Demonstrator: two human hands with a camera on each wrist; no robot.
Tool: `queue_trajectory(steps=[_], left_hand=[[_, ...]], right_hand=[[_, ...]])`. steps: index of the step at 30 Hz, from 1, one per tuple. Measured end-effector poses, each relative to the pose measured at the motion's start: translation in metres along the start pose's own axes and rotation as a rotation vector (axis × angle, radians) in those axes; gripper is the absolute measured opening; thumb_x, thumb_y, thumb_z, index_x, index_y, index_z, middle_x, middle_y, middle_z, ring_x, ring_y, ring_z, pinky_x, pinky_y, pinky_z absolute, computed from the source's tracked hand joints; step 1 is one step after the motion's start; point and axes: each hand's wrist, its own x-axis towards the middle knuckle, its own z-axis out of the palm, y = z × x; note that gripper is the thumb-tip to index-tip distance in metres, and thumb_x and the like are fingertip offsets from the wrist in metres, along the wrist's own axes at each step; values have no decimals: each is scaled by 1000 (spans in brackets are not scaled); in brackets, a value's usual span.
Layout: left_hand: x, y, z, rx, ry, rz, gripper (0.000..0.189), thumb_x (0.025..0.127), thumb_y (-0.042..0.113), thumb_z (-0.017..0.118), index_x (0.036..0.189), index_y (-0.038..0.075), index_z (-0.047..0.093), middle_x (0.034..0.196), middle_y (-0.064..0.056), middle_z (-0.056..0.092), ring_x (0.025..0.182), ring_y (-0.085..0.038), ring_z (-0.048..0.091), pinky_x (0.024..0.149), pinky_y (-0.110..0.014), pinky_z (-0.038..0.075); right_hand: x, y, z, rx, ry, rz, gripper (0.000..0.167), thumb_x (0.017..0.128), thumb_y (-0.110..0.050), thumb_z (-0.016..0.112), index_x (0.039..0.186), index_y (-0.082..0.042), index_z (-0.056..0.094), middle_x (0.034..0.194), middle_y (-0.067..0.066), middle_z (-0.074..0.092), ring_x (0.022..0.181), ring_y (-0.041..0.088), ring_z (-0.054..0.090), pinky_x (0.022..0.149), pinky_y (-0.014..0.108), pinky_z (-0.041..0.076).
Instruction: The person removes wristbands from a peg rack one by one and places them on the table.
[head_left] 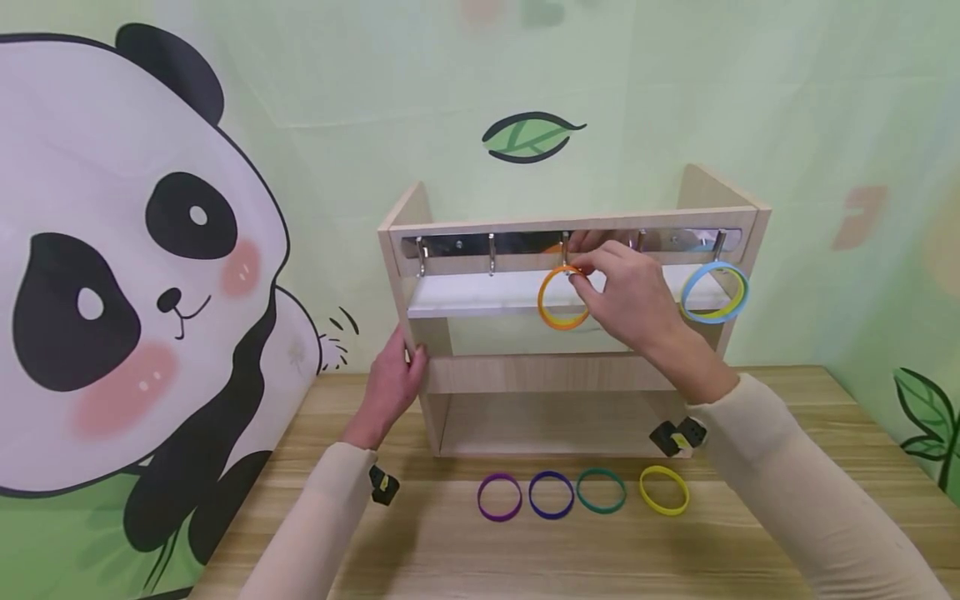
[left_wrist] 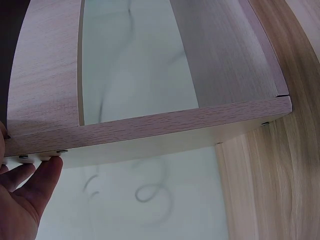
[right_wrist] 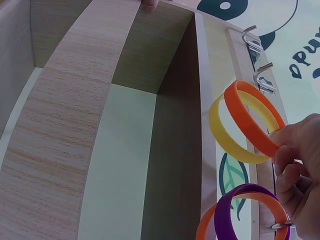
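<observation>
My right hand (head_left: 626,292) pinches an orange ring band (right_wrist: 244,120) between thumb and fingers at the middle hook (head_left: 565,248) of a wooden shelf unit. A yellow band (right_wrist: 216,131) sits against the orange one; I cannot tell whether the fingers hold it too. Lower in the right wrist view, a purple band (right_wrist: 220,220) and another orange band (right_wrist: 201,232) hang together on a neighbouring hook, hidden behind the hand in the head view. With thumb at the front edge and fingertips on the outer face, my left hand (head_left: 392,379) grips the unit's left side panel (left_wrist: 165,122).
Light blue (head_left: 685,304) and yellow-green bands hang from the rightmost hook (head_left: 719,245). The two left hooks carry no bands. On the wooden table (head_left: 570,558), before the unit, lie purple (head_left: 481,504), dark blue (head_left: 532,500), green (head_left: 600,509) and yellow (head_left: 663,510) bands. A panda-printed backdrop stands behind.
</observation>
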Motion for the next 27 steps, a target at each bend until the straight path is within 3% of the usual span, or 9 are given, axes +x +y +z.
queue_trajectory(steps=[20,27], left_hand=[[0,0,1,16,19,23,37,94,16,46,129,4,42,118,-19,56,102,-31,59,78,-46,55],[0,0,0,17,12,17,38,95,16,46,130,3,41,118,-19,56,101,-32,59,77,-46,55]], right_hand=[[0,-1,-3,22,80,-60,17,82,-9,71,95,1,73,85,10,65,68,25,55,54,30,46],[-1,-4,-6,30,153,-128,15,79,-7,74,92,0,74,78,9,64,57,20,51,49,27,42]])
